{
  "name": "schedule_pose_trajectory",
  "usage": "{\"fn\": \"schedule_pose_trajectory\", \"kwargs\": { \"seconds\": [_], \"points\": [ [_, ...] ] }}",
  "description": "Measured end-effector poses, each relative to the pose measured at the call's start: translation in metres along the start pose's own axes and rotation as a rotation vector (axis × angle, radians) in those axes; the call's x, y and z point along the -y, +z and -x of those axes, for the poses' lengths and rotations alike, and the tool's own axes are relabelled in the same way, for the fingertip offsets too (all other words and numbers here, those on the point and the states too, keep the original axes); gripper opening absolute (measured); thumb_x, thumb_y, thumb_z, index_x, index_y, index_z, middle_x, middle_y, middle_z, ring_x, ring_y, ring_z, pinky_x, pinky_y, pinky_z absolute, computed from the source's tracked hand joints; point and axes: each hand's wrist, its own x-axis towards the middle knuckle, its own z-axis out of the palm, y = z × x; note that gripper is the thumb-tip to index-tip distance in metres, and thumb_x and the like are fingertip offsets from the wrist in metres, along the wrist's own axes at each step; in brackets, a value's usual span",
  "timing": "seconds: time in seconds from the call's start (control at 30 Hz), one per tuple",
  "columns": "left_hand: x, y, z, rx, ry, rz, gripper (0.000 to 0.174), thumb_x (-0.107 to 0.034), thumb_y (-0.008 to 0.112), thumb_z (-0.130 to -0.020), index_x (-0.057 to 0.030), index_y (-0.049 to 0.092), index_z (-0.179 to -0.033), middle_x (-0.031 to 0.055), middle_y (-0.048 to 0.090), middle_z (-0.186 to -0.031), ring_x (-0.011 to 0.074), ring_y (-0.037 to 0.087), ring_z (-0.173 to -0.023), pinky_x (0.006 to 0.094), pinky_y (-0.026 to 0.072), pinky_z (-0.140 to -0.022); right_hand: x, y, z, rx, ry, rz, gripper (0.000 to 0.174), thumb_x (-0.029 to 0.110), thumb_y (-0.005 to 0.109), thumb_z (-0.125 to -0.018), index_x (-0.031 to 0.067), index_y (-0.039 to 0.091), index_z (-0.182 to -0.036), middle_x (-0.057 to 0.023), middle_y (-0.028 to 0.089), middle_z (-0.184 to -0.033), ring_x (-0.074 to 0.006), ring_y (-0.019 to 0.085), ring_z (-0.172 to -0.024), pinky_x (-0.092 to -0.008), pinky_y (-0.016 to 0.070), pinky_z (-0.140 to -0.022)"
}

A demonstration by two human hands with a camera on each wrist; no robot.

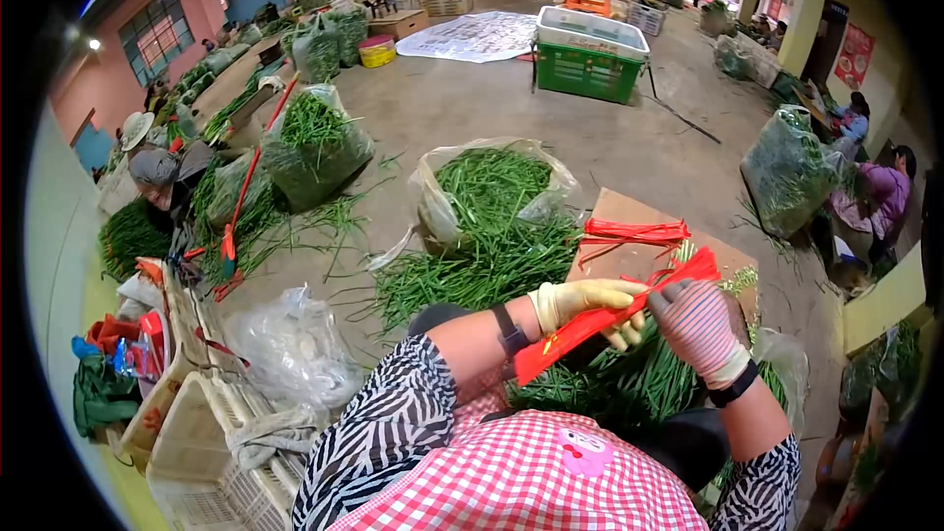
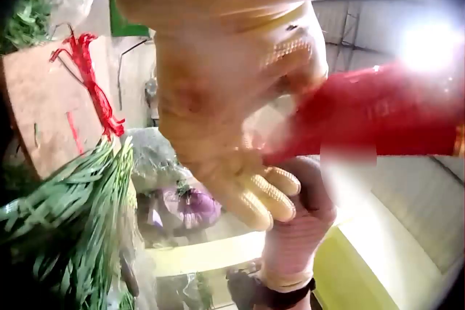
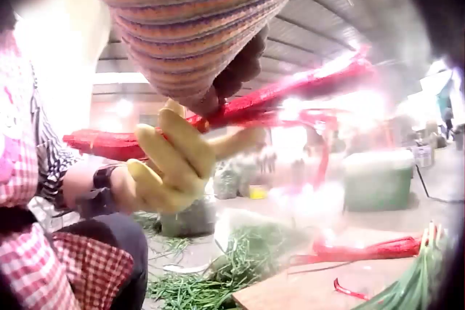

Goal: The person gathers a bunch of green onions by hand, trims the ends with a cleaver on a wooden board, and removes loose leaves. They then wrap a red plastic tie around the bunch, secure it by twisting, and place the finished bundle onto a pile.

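Observation:
My left hand [image 1: 587, 303], in a pale yellow glove, holds a folded strip of red plastic [image 1: 553, 346] across my lap. On the strip's other end, my right hand [image 1: 698, 326], in a striped glove, pinches it between thumb and fingers. In the right wrist view the left hand's yellow fingers [image 3: 174, 154] curl about the red plastic close under the right hand. Below both hands lie long green stalks [image 1: 664, 379]. Just beyond them a bundle of red ties [image 1: 639, 232] rests on a brown board [image 1: 615, 205].
An open plastic bag [image 1: 433, 202] of green stalks stands ahead, with loose stalks [image 1: 462, 280] spilling before it. White crates [image 1: 187, 442] and a clear bag [image 1: 300, 344] are at left. A green crate [image 1: 587, 74] stands further off. Other people sit at both sides.

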Motion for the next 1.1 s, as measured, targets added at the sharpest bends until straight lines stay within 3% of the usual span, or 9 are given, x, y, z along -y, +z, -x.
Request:
{"fn": "schedule_pose_trajectory", "kwargs": {
  "seconds": [0.2,0.27,0.33,0.4,0.53,0.6,0.7,0.9,1.1],
  "points": [
    [-0.007,0.01,-0.023,-0.363,0.175,-0.597,0.075,-0.009,0.073,-0.091,-0.0042,0.035,-0.156,0.0058,0.065,-0.114,0.0146,0.064,-0.103,0.0264,0.055,-0.086,-0.009,0.061,-0.001,-0.339,0.572,-0.425,0.009,0.016,0.071,-0.088,0.0074,0.073,-0.09,-0.0195,0.068,-0.081,-0.0332,0.067,-0.071,-0.0433,0.0524,-0.066],
    [0.011,-0.008,-0.035,-0.584,0.523,-1.231,0.082,-0.003,0.071,-0.086,-0.0044,0.034,-0.159,0.0166,0.058,-0.143,0.0245,0.056,-0.133,0.0355,0.0441,-0.113,-0.017,0.074,-0.004,-0.217,0.894,-0.774,0.017,0.018,0.071,-0.089,0.0038,0.074,-0.099,-0.0162,0.07,-0.079,-0.0245,0.067,-0.069,-0.0366,0.0523,-0.066],
    [0.003,-0.006,-0.031,-0.516,0.578,-1.272,0.081,0.0,0.069,-0.082,-0.0046,0.039,-0.157,0.0211,0.055,-0.149,0.0294,0.052,-0.141,0.0376,0.0421,-0.115,-0.024,0.081,-0.002,-0.226,1.024,-1.598,0.02,0.025,0.07,-0.096,0.0051,0.072,-0.095,-0.0006,0.06,-0.071,-0.0135,0.056,-0.061,-0.029,0.046,-0.06],
    [-0.005,-0.019,-0.025,-0.584,0.733,-1.736,0.065,-0.002,0.068,-0.084,-0.0023,0.051,-0.147,0.0225,0.06,-0.138,0.0364,0.057,-0.131,0.0399,0.045,-0.113,-0.036,0.091,0.012,-0.131,0.863,-1.661,0.016,0.023,0.067,-0.1,0.0093,0.071,-0.093,-0.0006,0.061,-0.073,-0.0131,0.056,-0.063,-0.0281,0.0446,-0.059],
    [0.007,-0.053,-0.009,-1.013,0.491,-1.621,0.04,-0.012,0.073,-0.088,-0.0023,0.061,-0.124,0.0168,0.067,-0.12,0.0295,0.067,-0.105,0.0377,0.0552,-0.093,-0.051,0.084,0.026,-0.403,0.597,-1.144,0.01,0.01,0.065,-0.096,0.0044,0.072,-0.096,-0.0074,0.073,-0.092,-0.022,0.071,-0.083,-0.0354,0.0553,-0.073],
    [-0.005,-0.064,-0.005,-0.738,-0.043,-0.444,0.036,-0.034,0.063,-0.103,-0.0041,0.062,-0.123,0.012,0.071,-0.114,0.0203,0.069,-0.098,0.0348,0.0573,-0.085,-0.05,0.045,0.004,-0.276,0.508,-0.686,0.012,0.011,0.066,-0.094,0.0039,0.074,-0.1,-0.0095,0.074,-0.09,-0.0214,0.072,-0.086,-0.0328,0.0557,-0.077],
    [-0.014,-0.049,-0.01,-0.171,-0.029,0.086,0.067,-0.056,0.047,-0.107,-0.0007,0.054,-0.143,0.0157,0.066,-0.132,0.0248,0.069,-0.111,0.0442,0.0574,-0.096,-0.021,0.043,-0.011,-0.116,0.743,-1.205,0.012,0.014,0.07,-0.091,0.004,0.074,-0.096,-0.0118,0.074,-0.093,-0.0231,0.072,-0.082,-0.0333,0.0565,-0.075],
    [-0.036,-0.023,-0.023,-0.355,-0.21,-0.39,0.05,-0.03,0.052,-0.108,-0.0066,0.049,-0.151,0.0097,0.063,-0.138,0.0187,0.062,-0.124,0.0354,0.0535,-0.096,-0.005,0.09,-0.006,-0.089,0.368,-0.552,0.019,0.027,0.07,-0.087,0.0081,0.074,-0.086,-0.0145,0.067,-0.075,-0.0377,0.067,-0.072,-0.0499,0.0546,-0.07],
    [-0.023,-0.06,-0.038,-0.329,-0.126,-0.347,0.055,-0.014,0.058,-0.103,-0.0049,0.041,-0.155,0.0107,0.066,-0.122,0.0211,0.071,-0.104,0.0362,0.0575,-0.09,-0.023,0.135,-0.009,-0.134,0.849,-0.795,0.032,0.035,0.068,-0.09,0.004,0.074,-0.093,-0.0191,0.071,-0.083,-0.0367,0.071,-0.077,-0.0486,0.0567,-0.073]
  ]
}}
